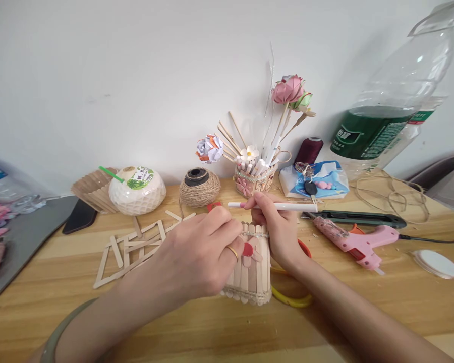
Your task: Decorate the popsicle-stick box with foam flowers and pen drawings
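Note:
Between my hands is a holder made of craft sticks [252,275], with twine round its base, a beaded trim near its top and pinkish petal-shaped pieces on its front. My left hand [208,247], a ring on one finger, is curled closed against the holder's left side; whatever its fingertips pinch is hidden. A red oval spot [247,249] shows beside those fingers. My right hand [278,227] grips a white marker [298,206] with a pink band, held level above the holder's rim. That hand's lower edge rests along the holder's right side.
Behind stand a twine spool [200,187], a decorated pot [249,184] of markers and paper flowers, and a tissue pack [325,179]. Rightward lie a utility knife [363,218] and a pink glue gun [363,242]. Craft-stick frames [124,252] and a white coconut [138,191] are leftward.

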`<state>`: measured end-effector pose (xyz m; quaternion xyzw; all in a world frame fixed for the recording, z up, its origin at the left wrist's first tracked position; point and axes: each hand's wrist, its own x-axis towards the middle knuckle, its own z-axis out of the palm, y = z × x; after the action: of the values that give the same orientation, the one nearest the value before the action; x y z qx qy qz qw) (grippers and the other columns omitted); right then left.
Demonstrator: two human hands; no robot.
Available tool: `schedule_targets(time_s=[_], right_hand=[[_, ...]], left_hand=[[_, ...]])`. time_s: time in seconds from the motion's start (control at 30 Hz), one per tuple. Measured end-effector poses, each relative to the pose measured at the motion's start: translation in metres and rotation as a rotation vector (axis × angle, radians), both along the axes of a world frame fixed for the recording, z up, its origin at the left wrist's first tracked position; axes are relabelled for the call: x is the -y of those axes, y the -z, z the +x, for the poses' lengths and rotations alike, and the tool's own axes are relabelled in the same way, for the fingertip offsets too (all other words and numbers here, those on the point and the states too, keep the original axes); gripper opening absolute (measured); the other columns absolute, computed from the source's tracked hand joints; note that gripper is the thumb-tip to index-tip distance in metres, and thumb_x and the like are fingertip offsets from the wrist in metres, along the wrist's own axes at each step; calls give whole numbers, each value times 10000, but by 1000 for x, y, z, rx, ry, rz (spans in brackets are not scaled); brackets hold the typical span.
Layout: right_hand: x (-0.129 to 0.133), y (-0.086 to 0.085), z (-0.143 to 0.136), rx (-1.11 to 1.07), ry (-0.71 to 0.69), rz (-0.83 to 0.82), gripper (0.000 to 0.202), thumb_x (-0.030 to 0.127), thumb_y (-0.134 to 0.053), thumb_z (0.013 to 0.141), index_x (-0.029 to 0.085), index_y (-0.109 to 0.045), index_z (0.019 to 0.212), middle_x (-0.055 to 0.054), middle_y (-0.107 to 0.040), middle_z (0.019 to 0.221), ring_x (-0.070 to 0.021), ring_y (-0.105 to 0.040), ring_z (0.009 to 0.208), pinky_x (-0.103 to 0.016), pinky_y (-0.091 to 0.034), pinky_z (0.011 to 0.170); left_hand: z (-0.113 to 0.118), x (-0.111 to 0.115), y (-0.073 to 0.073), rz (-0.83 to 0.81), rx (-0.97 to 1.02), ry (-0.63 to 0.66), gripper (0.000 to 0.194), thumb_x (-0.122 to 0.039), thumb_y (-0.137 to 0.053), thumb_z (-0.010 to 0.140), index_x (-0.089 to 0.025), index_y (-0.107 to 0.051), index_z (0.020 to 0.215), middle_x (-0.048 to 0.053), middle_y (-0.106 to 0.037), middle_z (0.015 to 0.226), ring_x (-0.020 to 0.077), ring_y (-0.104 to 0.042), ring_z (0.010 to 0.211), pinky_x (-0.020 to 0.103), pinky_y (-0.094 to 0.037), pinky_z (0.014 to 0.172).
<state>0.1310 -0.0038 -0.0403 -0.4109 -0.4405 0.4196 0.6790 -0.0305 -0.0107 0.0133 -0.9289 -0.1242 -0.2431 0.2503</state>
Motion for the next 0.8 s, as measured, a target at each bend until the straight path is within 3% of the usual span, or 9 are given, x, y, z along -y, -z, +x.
schedule_targets(time_s=[0.27, 0.6, 0.7, 0.8], right_hand=[[-2, -1, -1, 29, 22, 33, 340, 433, -594, 825, 182, -600, 596, 77, -293, 455, -83, -250, 436, -250, -183, 417], [0, -4, -4, 69, 41, 79, 379, 485, -587, 833, 187, -583, 599, 83, -291, 443, -76, -243, 414, -242, -179, 402], [-1, -2, -3, 70, 40, 77, 380, 491, -598, 828, 185, -593, 602, 80, -304, 452, -77, -252, 419, -243, -186, 406], [-2, 0, -1, 65, 53, 73, 378, 489, -590, 838, 182, -613, 618, 77, -307, 459, -81, -260, 429, -245, -193, 413]], left_hand=[[0, -4, -3, -43, -19, 12, 206, -109, -583, 858, -144, -606, 657, 29, -571, 633, 188, -514, 671, 282, -439, 502], [-1, -1, -8, -303, 54, 23, 189, -84, -533, 858, -126, -631, 702, 34, -584, 650, 169, -444, 681, 259, -395, 523], [-3, -2, -10, -474, 55, 32, 187, -100, -528, 862, -146, -620, 706, 22, -588, 657, 166, -443, 698, 255, -391, 537], [-9, -4, -16, -761, 84, 96, 169, -76, -550, 824, -171, -588, 691, -6, -591, 667, 151, -468, 729, 248, -429, 600]])
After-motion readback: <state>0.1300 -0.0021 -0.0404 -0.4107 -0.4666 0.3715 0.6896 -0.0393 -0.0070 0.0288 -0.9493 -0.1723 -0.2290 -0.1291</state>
